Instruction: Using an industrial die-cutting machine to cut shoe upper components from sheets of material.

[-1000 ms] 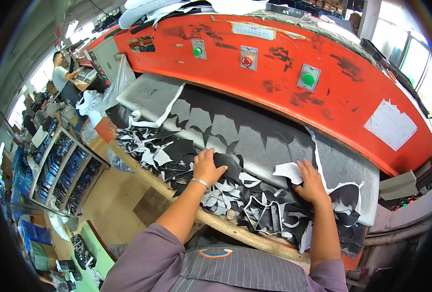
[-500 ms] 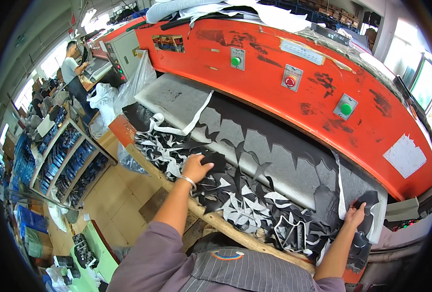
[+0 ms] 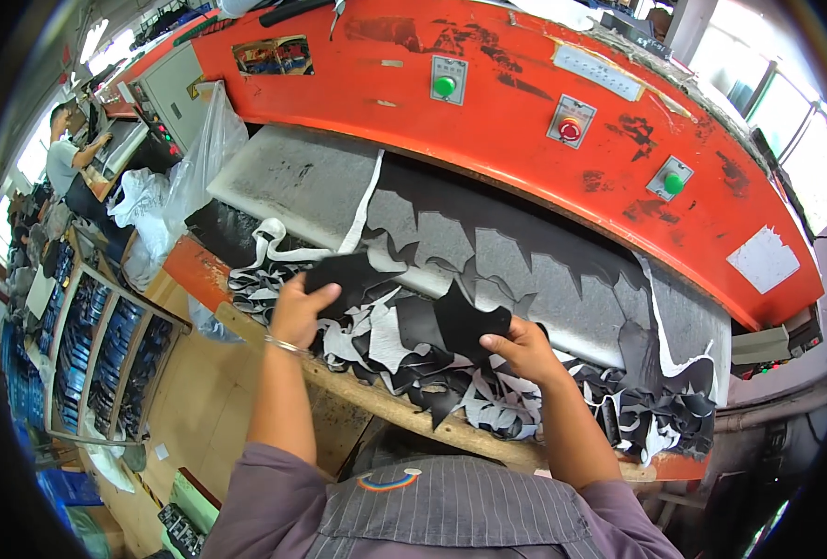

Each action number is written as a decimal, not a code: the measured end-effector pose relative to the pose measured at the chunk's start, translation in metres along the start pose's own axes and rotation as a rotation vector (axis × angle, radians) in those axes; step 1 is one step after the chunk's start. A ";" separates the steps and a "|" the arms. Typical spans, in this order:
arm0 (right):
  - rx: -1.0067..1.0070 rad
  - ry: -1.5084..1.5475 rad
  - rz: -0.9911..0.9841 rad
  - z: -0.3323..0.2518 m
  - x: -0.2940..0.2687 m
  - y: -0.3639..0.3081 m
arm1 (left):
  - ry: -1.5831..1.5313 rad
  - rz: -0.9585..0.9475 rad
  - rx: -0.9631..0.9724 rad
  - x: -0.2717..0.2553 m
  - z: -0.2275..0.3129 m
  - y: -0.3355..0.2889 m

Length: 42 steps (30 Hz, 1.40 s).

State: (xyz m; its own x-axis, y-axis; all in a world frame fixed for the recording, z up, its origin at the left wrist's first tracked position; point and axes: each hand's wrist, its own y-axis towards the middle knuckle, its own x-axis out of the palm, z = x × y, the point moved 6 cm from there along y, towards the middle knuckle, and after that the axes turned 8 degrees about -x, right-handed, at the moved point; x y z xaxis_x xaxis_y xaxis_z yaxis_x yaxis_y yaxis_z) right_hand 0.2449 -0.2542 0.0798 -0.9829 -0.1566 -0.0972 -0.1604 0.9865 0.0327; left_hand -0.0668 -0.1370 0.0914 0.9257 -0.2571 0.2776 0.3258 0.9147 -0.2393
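In the head view, the left hand (image 3: 294, 315) pinches a black cut piece (image 3: 346, 278) at its left end, thumb on top and fingers mostly hidden beneath. The right hand (image 3: 522, 347) grips a second, pronged black piece (image 3: 469, 322) by its right corner, between thumb and fingers.

Both pieces are held above the scrap heap (image 3: 390, 340), which lies between the wooden front edge of the bench (image 3: 325, 377) and the scuffed grey cutting pad (image 3: 278, 172). The left one is left of the bench's middle, the right one near the middle.

The black cut piece has its long axis running roughly along the bench, its narrow tip toward the bench's right end. The pronged black piece slants, one prong toward the back edge, another toward the front edge.

Both look flat, thin and matt, with curved, notched outlines. A dark notched sheet (image 3: 488, 219) lies on the cutting pad under the red press beam (image 3: 358, 70).
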 end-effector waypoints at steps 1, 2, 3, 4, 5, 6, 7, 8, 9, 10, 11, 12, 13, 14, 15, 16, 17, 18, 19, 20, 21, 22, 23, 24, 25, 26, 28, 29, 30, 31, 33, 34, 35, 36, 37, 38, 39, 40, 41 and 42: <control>0.017 0.053 -0.041 0.003 0.012 0.004 | -0.198 -0.113 0.054 -0.004 0.014 -0.005; 0.026 -0.212 -0.115 -0.004 0.019 0.010 | -0.316 -0.206 -0.016 -0.001 0.021 -0.007; 0.127 -0.258 -0.179 0.004 0.029 0.018 | -0.334 -0.286 -0.114 -0.002 0.019 -0.008; 0.078 -0.497 -0.191 0.011 0.031 0.026 | -0.274 -0.323 -0.210 0.004 0.010 -0.004; 0.043 -0.736 -0.193 0.019 0.036 0.034 | -0.205 -0.370 -0.310 0.011 -0.002 0.003; 0.158 -0.736 -0.220 0.024 0.043 0.045 | -0.008 -0.364 -0.363 0.013 -0.022 0.011; 0.153 -0.861 -0.076 0.036 0.043 0.054 | 0.224 -0.313 -0.355 0.019 -0.039 0.021; 0.178 -0.828 -0.107 0.035 0.051 0.070 | 0.352 -0.265 -0.389 0.018 -0.056 0.026; 0.087 -0.868 -0.051 0.026 0.057 0.079 | 0.612 -0.173 -0.284 0.015 -0.054 0.033; 0.128 -0.885 -0.041 0.030 0.059 0.088 | 0.599 -0.178 -0.252 0.028 -0.047 0.033; 0.157 -0.904 0.000 0.021 0.067 0.095 | 0.578 -0.119 -0.233 0.014 -0.055 0.036; 0.155 -0.904 0.023 0.021 0.069 0.100 | 0.764 -0.037 -0.134 0.008 -0.056 0.039; 0.152 -0.901 0.043 0.023 0.067 0.100 | 0.852 -0.008 -0.093 0.016 -0.053 0.037; 0.154 -0.909 0.084 0.026 0.054 0.096 | 0.814 -0.016 -0.095 0.030 -0.051 0.037; 0.195 -0.821 0.027 0.034 0.046 0.091 | 0.776 -0.016 -0.100 0.042 -0.051 0.035; 0.221 -0.727 -0.043 0.038 0.043 0.091 | 0.777 -0.018 -0.091 0.043 -0.053 0.034; 0.213 -0.722 -0.038 0.037 0.038 0.084 | 0.568 -0.043 -0.046 0.068 -0.043 0.012; 0.135 -0.677 -0.023 0.035 0.035 0.074 | 0.538 -0.066 -0.006 0.074 -0.046 0.006; 0.037 -0.626 -0.039 0.024 0.045 0.067 | 0.506 -0.052 0.040 0.062 -0.048 -0.005; -0.060 -0.533 -0.040 0.015 0.051 0.055 | 0.680 -0.043 0.057 0.050 -0.053 -0.011; -0.235 -0.480 -0.079 0.012 0.052 0.043 | 0.596 -0.069 0.001 0.072 -0.045 -0.024; -0.333 -0.437 -0.167 0.000 0.066 0.029 | 0.763 -0.045 0.140 0.068 -0.040 -0.033; -0.367 -0.451 -0.326 -0.007 0.076 0.013 | 0.742 -0.067 0.115 0.064 -0.045 -0.045; -0.414 -0.359 -0.368 -0.009 0.078 -0.004 | 0.779 -0.059 0.063 0.056 -0.060 -0.052; -0.456 -0.371 -0.401 -0.013 0.066 -0.019 | 0.884 -0.106 0.246 0.084 -0.042 -0.068; -0.374 -0.319 -0.441 -0.022 0.052 -0.027 | 0.818 -0.078 0.324 0.081 -0.042 -0.078; -0.186 -0.426 -0.275 -0.030 0.004 -0.034 | 0.664 0.061 0.275 0.059 -0.054 -0.097; -0.129 -0.332 -0.074 -0.001 -0.038 -0.035 | 0.571 0.143 0.160 0.051 -0.057 -0.105; -0.101 -0.608 0.094 -0.005 -0.073 -0.036 | 0.470 0.189 0.103 0.050 -0.056 -0.120; -0.032 -0.624 0.244 0.000 -0.113 -0.040 | 0.464 0.254 0.165 0.047 -0.057 -0.132; 0.043 -1.004 0.499 0.002 -0.190 -0.055 | 0.548 0.352 0.185 0.035 -0.066 -0.143; 0.063 -1.165 0.604 0.009 -0.235 -0.071 | 0.568 0.363 0.150 0.045 -0.059 -0.145; 0.190 -1.251 0.685 0.012 -0.251 -0.084 | 0.543 0.453 0.161 0.045 -0.053 -0.156; 0.255 -1.309 0.728 0.023 -0.272 -0.098 | 0.427 0.528 0.182 0.040 -0.054 -0.162; 0.321 -1.365 0.772 0.033 -0.287 -0.111 | 0.310 0.601 0.204 0.035 -0.054 -0.167; 0.328 -1.419 0.788 0.037 -0.286 -0.114 | 0.167 0.662 0.166 0.026 -0.053 -0.179; 0.333 -1.474 0.805 0.040 -0.285 -0.115 | 0.018 0.662 0.218 0.009 -0.061 -0.188; 0.341 -1.479 0.803 0.041 -0.282 -0.111 | -0.126 0.668 0.291 -0.001 -0.059 -0.202; 0.294 -1.497 0.808 0.036 -0.278 -0.105 | -0.269 0.680 0.373 -0.010 -0.057 -0.220; 0.267 -1.498 0.794 0.028 -0.275 -0.100 | -0.388 0.662 0.390 -0.017 -0.058 -0.241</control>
State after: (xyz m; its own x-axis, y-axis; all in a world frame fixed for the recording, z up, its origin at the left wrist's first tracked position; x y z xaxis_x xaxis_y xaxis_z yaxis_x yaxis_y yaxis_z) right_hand 0.5340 -0.3086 0.0752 0.1526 0.3614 -0.9198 0.4579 0.7989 0.3899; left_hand -0.1498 -0.3714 0.0908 0.7473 0.4270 0.5091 -0.4134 0.8986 -0.1470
